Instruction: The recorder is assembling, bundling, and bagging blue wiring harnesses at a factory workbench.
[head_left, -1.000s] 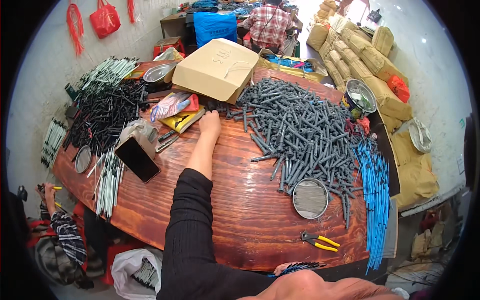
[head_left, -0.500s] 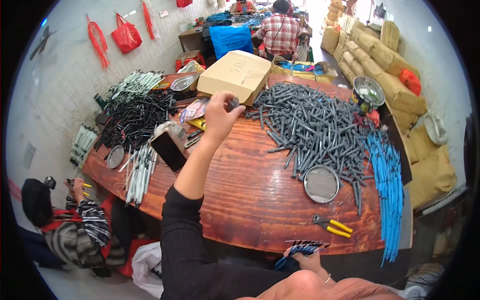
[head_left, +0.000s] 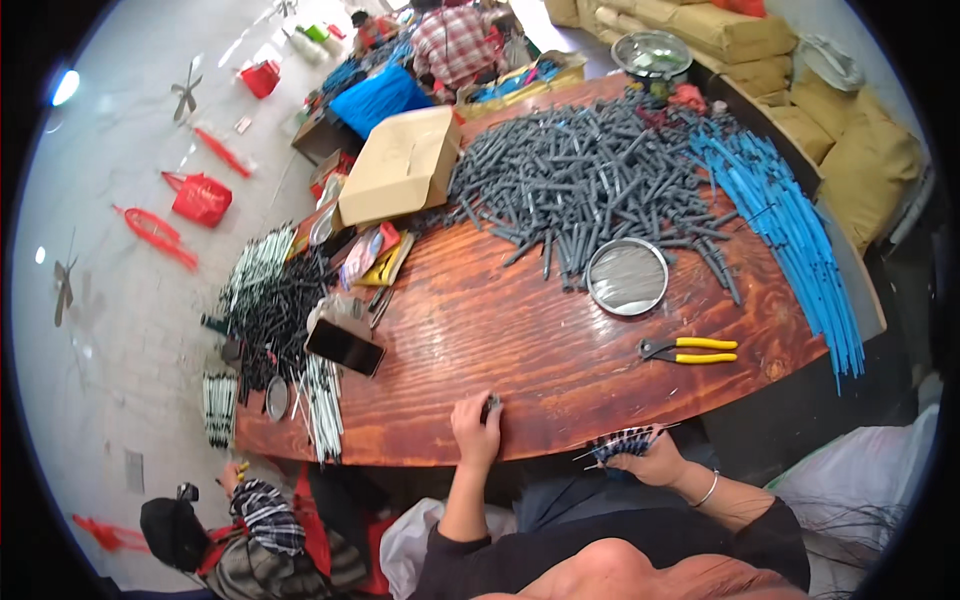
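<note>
My left hand (head_left: pixel 474 430) is at the near edge of the wooden table, closed around a small dark grey piece (head_left: pixel 489 406). Fingers hide most of that piece, so its kind is unclear. Lower right of it, just off the edge, my right hand (head_left: pixel 655 462) grips a bundle of thin rods (head_left: pixel 622 446) with dark, white and blue parts. On the tabletop above that hand lies a pair of pliers (head_left: pixel 690 350) with yellow handles. Beyond them sits a round metal-rimmed dish (head_left: pixel 627 277), beside a large heap of grey plastic pieces (head_left: pixel 590 170).
Blue rods (head_left: pixel 780 230) lie along the right side. An open cardboard box (head_left: pixel 395 170) stands at the back. Left are a phone (head_left: pixel 345 347), black pieces (head_left: pixel 275 310) and white rods (head_left: pixel 323 405). A co-worker (head_left: pixel 260 530) sits at the lower left; others are behind.
My left hand has come back from beside the cardboard box to the near table edge, still holding the dark piece. My view has turned, shifting the scene. My right hand keeps its bundle.
</note>
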